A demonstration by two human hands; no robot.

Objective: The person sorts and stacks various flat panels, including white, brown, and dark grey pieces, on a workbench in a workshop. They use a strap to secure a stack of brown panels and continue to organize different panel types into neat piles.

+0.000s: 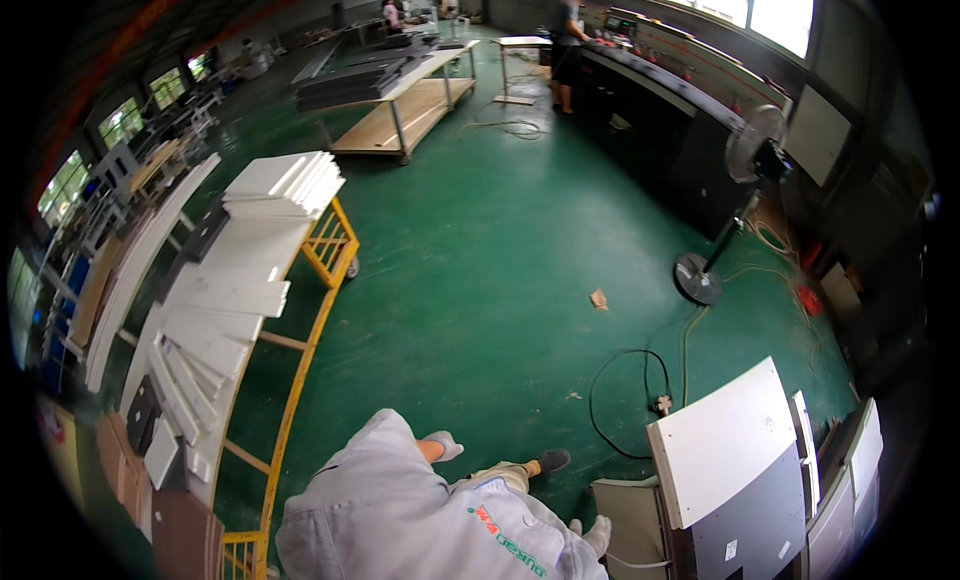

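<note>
My left hand (pixel 446 446), in a pale grey glove, is in front of my body over the green floor. A strip of bare wrist shows between glove and sleeve. Its fingers are too small and turned away to read, and no object shows at it. My right hand (pixel 597 536), also in a pale glove, is low at my right side with the fingers apart and nothing visible in them. It is nearest to a grey-beige panel (pixel 628 515), beside a stack topped by a white board (pixel 725 435); I cannot tell whether it touches.
On my left, a yellow-framed cart (pixel 293 400) carries white panels (pixel 283 185). A black cable (pixel 592 405) loops across the floor near a standing fan (pixel 697 278). Farther off are a wheeled table (pixel 398 130) with dark sheets and a person (pixel 567 55) at a long bench.
</note>
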